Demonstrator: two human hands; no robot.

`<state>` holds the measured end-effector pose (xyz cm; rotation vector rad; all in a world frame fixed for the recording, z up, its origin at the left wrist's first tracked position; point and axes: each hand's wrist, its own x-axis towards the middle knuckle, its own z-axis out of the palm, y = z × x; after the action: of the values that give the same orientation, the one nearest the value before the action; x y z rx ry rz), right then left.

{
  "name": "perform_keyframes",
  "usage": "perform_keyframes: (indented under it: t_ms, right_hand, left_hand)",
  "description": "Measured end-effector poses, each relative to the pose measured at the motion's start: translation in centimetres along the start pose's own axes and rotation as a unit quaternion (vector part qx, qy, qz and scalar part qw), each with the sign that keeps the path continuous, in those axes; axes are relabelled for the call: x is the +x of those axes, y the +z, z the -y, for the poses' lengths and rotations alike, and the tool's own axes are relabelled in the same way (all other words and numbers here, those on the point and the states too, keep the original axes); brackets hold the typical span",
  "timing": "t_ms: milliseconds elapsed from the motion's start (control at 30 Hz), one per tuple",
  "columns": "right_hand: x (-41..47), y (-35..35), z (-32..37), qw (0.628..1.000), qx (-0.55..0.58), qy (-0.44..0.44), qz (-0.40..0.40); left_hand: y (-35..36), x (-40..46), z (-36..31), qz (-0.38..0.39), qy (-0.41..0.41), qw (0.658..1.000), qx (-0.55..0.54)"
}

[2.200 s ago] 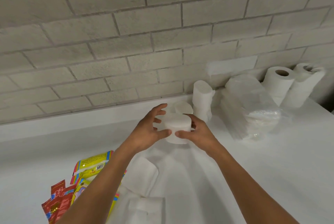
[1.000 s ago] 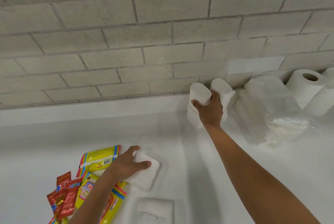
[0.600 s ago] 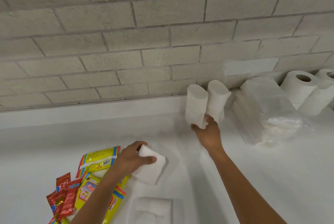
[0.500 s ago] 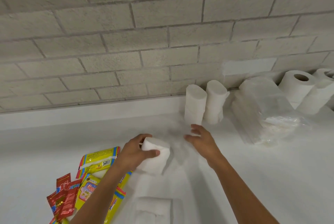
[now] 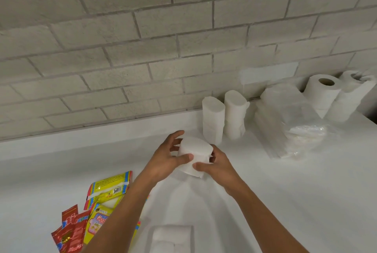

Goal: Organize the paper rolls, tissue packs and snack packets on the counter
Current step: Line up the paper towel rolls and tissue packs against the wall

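Note:
Both hands hold one white tissue pack just above the white counter. My left hand grips its left side, thumb across the front. My right hand grips its right and lower edge. Behind it, two white tissue packs stand upright side by side against the backsplash. Another white tissue pack lies flat at the near edge. Yellow snack packets and red snack packets lie in a loose pile at the near left, partly hidden by my left forearm.
A clear plastic bag of white tissues lies to the right of the standing packs. Two paper rolls stand at the far right by the grey brick wall. The counter's right edge drops off beyond them.
My left hand lifted the tissue pack from beside the snack packets and carried it toward the standing packs. My right hand came back from the standing packs and took hold of it too.

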<state>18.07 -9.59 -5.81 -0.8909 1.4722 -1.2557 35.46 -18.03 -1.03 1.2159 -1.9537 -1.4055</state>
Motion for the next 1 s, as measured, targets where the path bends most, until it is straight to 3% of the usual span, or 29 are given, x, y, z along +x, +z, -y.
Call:
perform_keyframes:
  t_ms: [233, 667, 1000]
  right_hand:
    - [3.7, 1.4, 1.2, 0.992, -0.067, -0.009, -0.104]
    - [11.5, 3.6, 0.0, 0.951, -0.224, -0.011, -0.214]
    - [12.9, 4.7, -1.3, 0.948, -0.208, -0.009, -0.241]
  left_hand:
    - [-1.3, -0.4, 2.3, -0.072, -0.027, 0.996, 0.034]
    - [-3.0, -4.8, 8.4, 0.002, -0.063, 0.990, 0.128]
    - [-3.3, -6.2, 10.2, -0.018, -0.070, 0.989, 0.127]
